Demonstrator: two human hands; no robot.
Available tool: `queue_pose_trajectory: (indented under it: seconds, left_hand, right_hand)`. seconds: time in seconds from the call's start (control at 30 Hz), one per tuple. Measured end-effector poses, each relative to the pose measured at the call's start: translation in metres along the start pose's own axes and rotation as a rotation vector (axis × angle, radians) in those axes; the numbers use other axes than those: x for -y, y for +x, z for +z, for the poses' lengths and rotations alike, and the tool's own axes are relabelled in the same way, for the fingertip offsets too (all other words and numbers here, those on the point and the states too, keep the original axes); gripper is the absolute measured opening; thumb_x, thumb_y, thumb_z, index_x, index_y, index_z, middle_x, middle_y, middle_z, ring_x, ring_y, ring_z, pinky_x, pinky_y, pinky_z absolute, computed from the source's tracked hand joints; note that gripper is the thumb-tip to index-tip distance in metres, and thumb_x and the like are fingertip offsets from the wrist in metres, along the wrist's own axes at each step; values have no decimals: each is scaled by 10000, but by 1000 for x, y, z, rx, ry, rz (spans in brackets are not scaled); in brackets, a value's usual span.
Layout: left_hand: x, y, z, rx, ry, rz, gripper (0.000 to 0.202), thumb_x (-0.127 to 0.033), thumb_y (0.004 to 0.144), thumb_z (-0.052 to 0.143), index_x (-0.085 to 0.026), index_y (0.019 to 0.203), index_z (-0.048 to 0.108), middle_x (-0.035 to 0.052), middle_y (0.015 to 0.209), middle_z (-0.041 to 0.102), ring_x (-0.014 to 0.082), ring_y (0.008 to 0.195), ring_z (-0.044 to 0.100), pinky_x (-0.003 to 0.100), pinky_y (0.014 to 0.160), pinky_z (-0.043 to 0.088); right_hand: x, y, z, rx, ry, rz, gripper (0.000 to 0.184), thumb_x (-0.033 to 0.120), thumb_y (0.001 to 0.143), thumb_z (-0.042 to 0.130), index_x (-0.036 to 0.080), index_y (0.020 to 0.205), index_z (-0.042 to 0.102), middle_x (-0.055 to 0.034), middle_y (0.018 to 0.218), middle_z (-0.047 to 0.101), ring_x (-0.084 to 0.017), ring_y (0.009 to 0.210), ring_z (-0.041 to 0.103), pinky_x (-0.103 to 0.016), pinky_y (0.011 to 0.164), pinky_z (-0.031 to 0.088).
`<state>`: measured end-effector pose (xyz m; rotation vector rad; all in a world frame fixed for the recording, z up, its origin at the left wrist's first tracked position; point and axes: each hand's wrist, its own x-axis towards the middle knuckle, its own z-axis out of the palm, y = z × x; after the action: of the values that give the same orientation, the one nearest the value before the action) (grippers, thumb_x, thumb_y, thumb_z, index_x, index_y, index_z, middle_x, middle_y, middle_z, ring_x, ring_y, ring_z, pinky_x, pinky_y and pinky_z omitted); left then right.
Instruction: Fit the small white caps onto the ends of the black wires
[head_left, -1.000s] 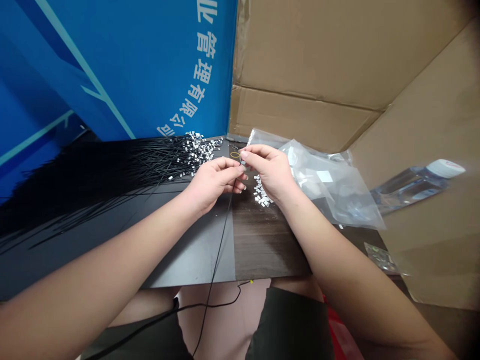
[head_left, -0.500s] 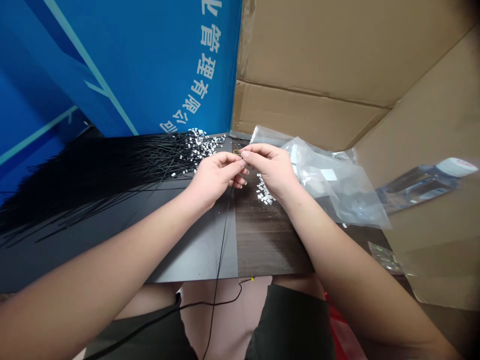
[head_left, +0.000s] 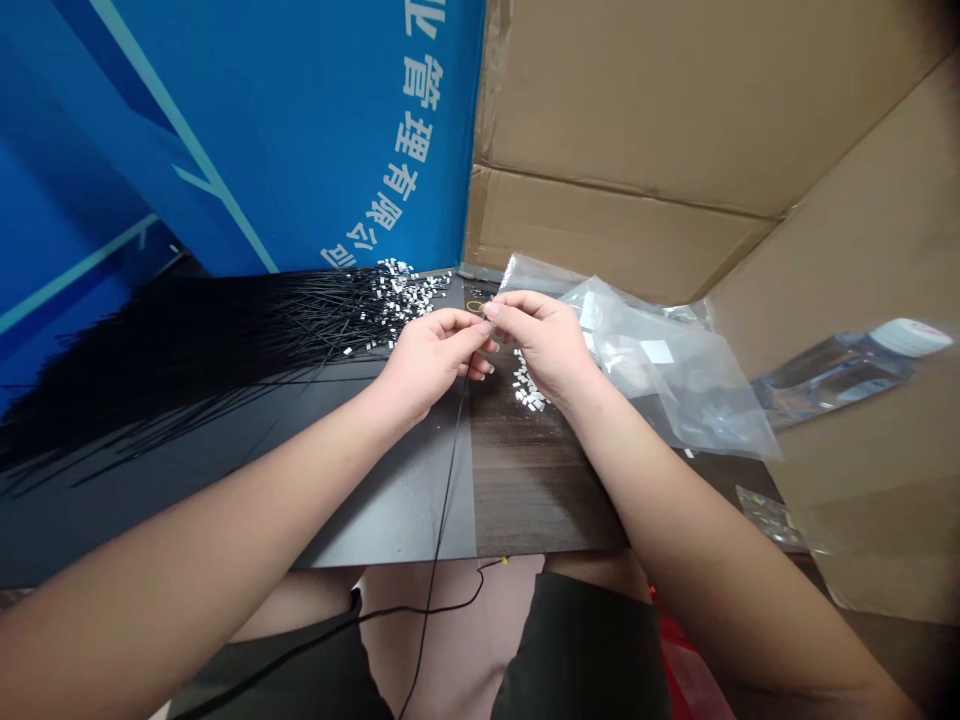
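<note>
My left hand (head_left: 429, 362) pinches a thin black wire (head_left: 448, 475) close to its upper end. From there the wire hangs over the table edge and down between the knees. The fingertips of my right hand (head_left: 549, 342) are closed and meet the left ones at the wire's end; whatever they pinch is too small and covered to make out. Just behind the fingertips is a yellow loop (head_left: 474, 306). Small white pieces (head_left: 530, 390) lie in a heap beside and partly under my right hand. A big bundle of black wires (head_left: 187, 335) with white tips (head_left: 405, 290) lies to the left.
Clear plastic bags (head_left: 660, 370) lie at the right, near a water bottle (head_left: 840, 365). Cardboard panels (head_left: 630, 110) and a blue printed panel (head_left: 300, 120) stand behind the table (head_left: 540, 490). A black cable with a yellow tip (head_left: 505, 560) hangs below the front edge.
Both hands stay nearly in place, fingertips together at the wire's end. The hanging wire's lower part has swung slightly left, and the view has shifted a little.
</note>
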<state>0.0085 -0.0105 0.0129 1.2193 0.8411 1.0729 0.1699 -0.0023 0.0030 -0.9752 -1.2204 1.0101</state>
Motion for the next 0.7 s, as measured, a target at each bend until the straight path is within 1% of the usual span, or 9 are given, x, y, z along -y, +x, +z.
queue_pose_trajectory:
  seconds: [0.13, 0.33, 0.43, 0.53, 0.6, 0.63, 0.67, 0.7]
  left_hand:
    - [0, -1, 1, -2, 3, -6, 105, -217, 919, 733, -138, 860, 695, 40, 791, 734, 111, 592, 669, 255, 591, 551]
    - [1, 0, 2, -3, 24, 9, 124, -227, 910, 742, -142, 843, 682, 33, 794, 724, 102, 591, 657, 255, 610, 554]
    - [4, 1, 1, 4, 17, -5, 154, -291, 932, 728, -152, 881, 686, 45, 838, 735, 115, 621, 670, 273, 631, 564]
    - [9, 7, -4, -52, 42, -3, 198, -366, 969, 669, -170, 945, 692, 51, 884, 739, 116, 636, 654, 267, 609, 532]
    - [13, 13, -7, -94, 160, 14, 167, -347, 940, 683, -181, 944, 695, 43, 883, 739, 110, 626, 620, 256, 585, 485]
    - [15, 17, -8, -85, 263, 21, 146, -328, 910, 705, -182, 920, 701, 39, 867, 739, 114, 629, 608, 259, 590, 471]
    - [16, 20, -8, -40, 384, 22, 139, -319, 881, 727, -182, 884, 708, 36, 845, 739, 123, 642, 604, 267, 607, 468]
    - [17, 23, -7, 31, 503, 24, 147, -326, 859, 746, -182, 849, 717, 35, 816, 737, 137, 658, 606, 281, 632, 471]
  right_hand:
    - [0, 0, 0, -42, 2, -11, 131, 318, 778, 869, 217, 788, 786, 7, 807, 725, -112, 711, 607, -290, 736, 533]
    - [2, -3, 2, -16, -30, -5, 165, 353, 785, 865, 215, 817, 779, 6, 795, 718, -124, 723, 612, -297, 729, 535]
    - [4, -1, -1, -30, -20, -21, 165, 351, 785, 860, 216, 811, 768, 8, 800, 706, -118, 722, 598, -295, 735, 530]
    - [8, 5, -6, -61, 60, -15, 161, 337, 777, 858, 219, 804, 752, 13, 804, 691, -98, 672, 551, -280, 690, 500]
    - [11, 8, -10, -47, 135, -3, 166, 328, 762, 860, 218, 787, 738, 19, 773, 670, -85, 618, 499, -274, 635, 464]
    - [13, 9, -12, -33, 167, -4, 172, 329, 757, 861, 218, 777, 731, 23, 752, 656, -83, 599, 477, -274, 615, 449]
    - [14, 10, -14, -18, 190, -8, 180, 334, 752, 863, 220, 769, 725, 26, 736, 643, -82, 589, 462, -274, 603, 439]
    - [15, 10, -15, -6, 200, -13, 188, 342, 750, 865, 223, 768, 720, 27, 733, 637, -84, 588, 459, -275, 599, 439]
